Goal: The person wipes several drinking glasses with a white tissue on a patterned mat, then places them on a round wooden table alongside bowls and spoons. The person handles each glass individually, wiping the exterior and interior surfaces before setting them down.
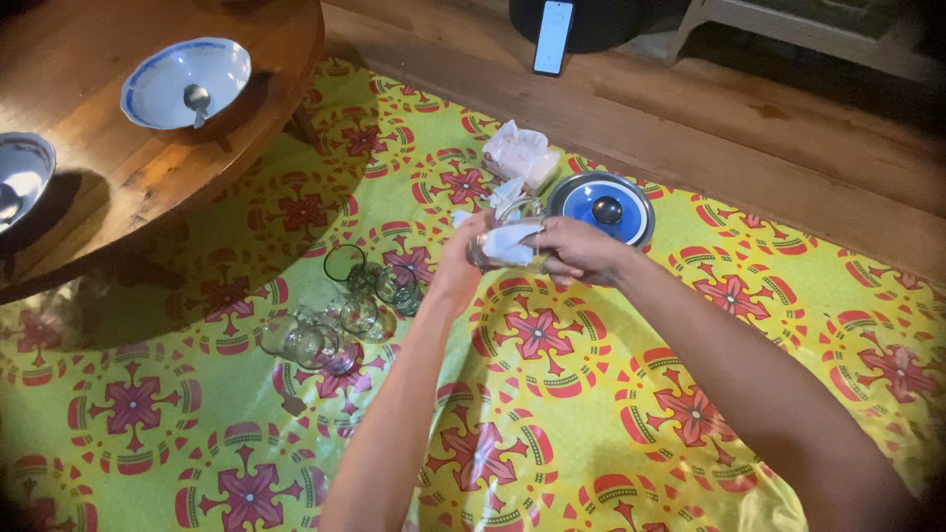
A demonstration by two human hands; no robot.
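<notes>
Both of my hands meet over a yellow-green floor mat [631, 414] with red flower patterns. My left hand [461, 258] grips a clear glass mug [512, 212] from the left side. My right hand [581, 248] presses a white tissue [514, 243] against the mug. Left of my hands, several clear glasses [340, 315] stand and lie together on the mat. A crumpled pack of white tissue [519, 156] lies just beyond my hands.
A blue pot lid with a black knob [603, 209] lies on the mat by my right hand. A round wooden table [138, 158] at the left bears a blue-rimmed bowl with a spoon [185, 84] and a second bowl [22, 177]. A phone [553, 37] stands on the wooden floor.
</notes>
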